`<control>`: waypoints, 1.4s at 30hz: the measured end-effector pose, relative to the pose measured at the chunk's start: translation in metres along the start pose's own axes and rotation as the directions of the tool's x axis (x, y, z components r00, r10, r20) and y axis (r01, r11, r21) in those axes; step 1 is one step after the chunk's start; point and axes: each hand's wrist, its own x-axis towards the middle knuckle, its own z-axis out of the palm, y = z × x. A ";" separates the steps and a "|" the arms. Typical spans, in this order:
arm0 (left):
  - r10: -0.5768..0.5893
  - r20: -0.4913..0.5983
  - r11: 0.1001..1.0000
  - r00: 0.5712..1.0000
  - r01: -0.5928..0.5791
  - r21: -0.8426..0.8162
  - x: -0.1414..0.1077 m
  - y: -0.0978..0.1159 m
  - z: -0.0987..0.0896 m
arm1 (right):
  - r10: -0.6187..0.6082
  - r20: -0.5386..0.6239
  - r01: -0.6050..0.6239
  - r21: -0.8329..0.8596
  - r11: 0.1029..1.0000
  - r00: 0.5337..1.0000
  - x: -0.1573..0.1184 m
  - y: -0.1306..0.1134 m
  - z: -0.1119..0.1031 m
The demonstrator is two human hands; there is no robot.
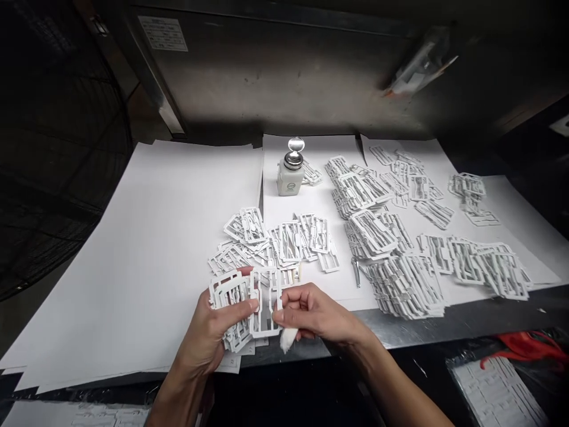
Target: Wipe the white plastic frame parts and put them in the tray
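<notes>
My left hand (pixel 217 326) is closed around a stack of white plastic frames (pixel 235 296), its thumb pressing on the front. One single white plastic frame (pixel 265 329) stands out to the right of that stack, upright, between both hands. My right hand (pixel 311 311) pinches this frame's right edge between thumb and fingers. A white cotton wad (pixel 288 338) pokes out beneath the right fingers, held in the same hand. Just beyond the hands lies a loose pile of similar white frames (pixel 291 243). A dispenser bottle (pixel 290 178) with its metal lid raised stands behind that pile.
Stacked white frames (pixel 404 284) cover the right side, with scattered ones (pixel 418 187) farther back. Metal tweezers (pixel 356 273) lie beside the stacks. White paper sheets (pixel 133 249) line the bench. A metal panel (pixel 275 83) rises behind. A bagged batch (pixel 500 391) sits below the right edge.
</notes>
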 end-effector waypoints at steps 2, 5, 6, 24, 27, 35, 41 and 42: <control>-0.011 0.024 1.000 1.000 0.011 -0.021 -0.001 -0.005 0.002 | -0.009 -0.050 0.008 -0.025 1.000 0.999 -0.009 0.000 -0.004; -0.001 0.046 1.000 0.999 0.001 0.010 -0.002 -0.008 0.000 | -0.107 -0.218 0.089 -0.092 0.992 0.970 -0.020 -0.008 -0.011; 0.009 0.041 1.000 0.999 -0.010 0.027 -0.002 -0.010 0.000 | -0.168 -0.290 0.140 -0.115 0.983 0.942 -0.022 -0.012 -0.011; 0.054 0.039 0.998 0.998 -0.055 0.022 0.001 -0.015 0.008 | -0.590 -0.494 0.214 -0.623 0.753 0.638 -0.024 -0.020 -0.017; 0.080 0.052 0.997 0.995 -0.081 0.019 0.002 -0.015 0.013 | -0.649 -0.409 0.271 -0.671 0.690 0.642 -0.018 -0.022 -0.005; 0.113 -0.006 0.990 0.994 -0.113 -0.089 0.008 -0.018 0.012 | -0.521 -0.298 0.205 -0.680 0.704 0.800 -0.038 -0.002 0.008; 0.184 -0.042 0.975 0.982 -0.188 -0.115 0.009 -0.019 0.021 | -0.633 -0.210 0.307 -0.735 0.604 0.745 -0.028 0.004 0.032; 0.187 -0.059 0.974 0.981 -0.193 -0.120 0.009 -0.019 0.021 | -0.640 -0.215 0.294 -0.751 0.591 0.738 -0.027 0.005 0.032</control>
